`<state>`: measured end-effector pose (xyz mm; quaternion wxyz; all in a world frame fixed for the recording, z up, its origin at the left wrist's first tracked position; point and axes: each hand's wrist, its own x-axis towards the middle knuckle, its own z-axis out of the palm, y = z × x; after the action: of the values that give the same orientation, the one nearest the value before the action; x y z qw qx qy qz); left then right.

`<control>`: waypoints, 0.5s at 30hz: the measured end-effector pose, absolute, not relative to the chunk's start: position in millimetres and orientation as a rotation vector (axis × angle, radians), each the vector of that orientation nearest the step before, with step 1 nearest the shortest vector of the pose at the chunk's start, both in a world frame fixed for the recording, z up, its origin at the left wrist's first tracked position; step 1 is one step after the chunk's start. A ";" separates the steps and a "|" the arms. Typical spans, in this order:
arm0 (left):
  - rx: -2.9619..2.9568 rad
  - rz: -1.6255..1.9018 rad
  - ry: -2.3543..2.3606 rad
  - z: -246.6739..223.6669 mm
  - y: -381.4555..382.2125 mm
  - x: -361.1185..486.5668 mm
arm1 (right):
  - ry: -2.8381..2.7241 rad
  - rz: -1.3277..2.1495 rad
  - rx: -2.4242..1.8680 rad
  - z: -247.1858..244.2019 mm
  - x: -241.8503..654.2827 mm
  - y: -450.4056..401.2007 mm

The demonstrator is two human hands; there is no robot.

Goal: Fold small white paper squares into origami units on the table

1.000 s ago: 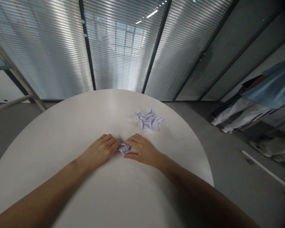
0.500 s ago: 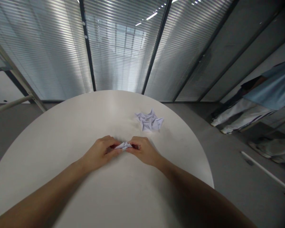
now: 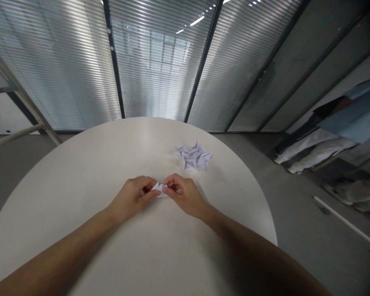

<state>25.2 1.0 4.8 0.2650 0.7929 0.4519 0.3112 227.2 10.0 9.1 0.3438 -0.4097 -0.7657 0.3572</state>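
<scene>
Between my hands, low over the white round table (image 3: 117, 156), is a small piece of folded white paper (image 3: 159, 188) with pointed flaps. My left hand (image 3: 138, 192) pinches its left side between thumb and fingers. With thumb and fingertips closed together, my right hand (image 3: 183, 192) grips the right side of the same paper. My fingers hide parts of the folds. Beyond my right hand lies a spiky cluster of folded white paper pieces (image 3: 193, 157), apart from both hands.
Glass panels with blinds (image 3: 160, 65) stand behind the table. A metal frame (image 3: 31, 107) is at the left. On the right, a person in a blue top and white trousers (image 3: 319, 144) stands on the grey floor, with a white bar (image 3: 345, 222) nearby.
My right fingers have shifted onto the top of the folded paper, and a pointed flap now stands up more. My left hand has barely moved; the paper cluster stays in place.
</scene>
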 end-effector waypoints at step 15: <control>2.163 1.243 1.066 8.2 -1.1 29.6 | -1.867 0.851 -0.893 5.3 221.1 13.0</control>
<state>29.6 -1.1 8.2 0.2127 0.7790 0.3840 0.4478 221.1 13.0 5.3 0.4367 -0.3589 -0.7506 0.3422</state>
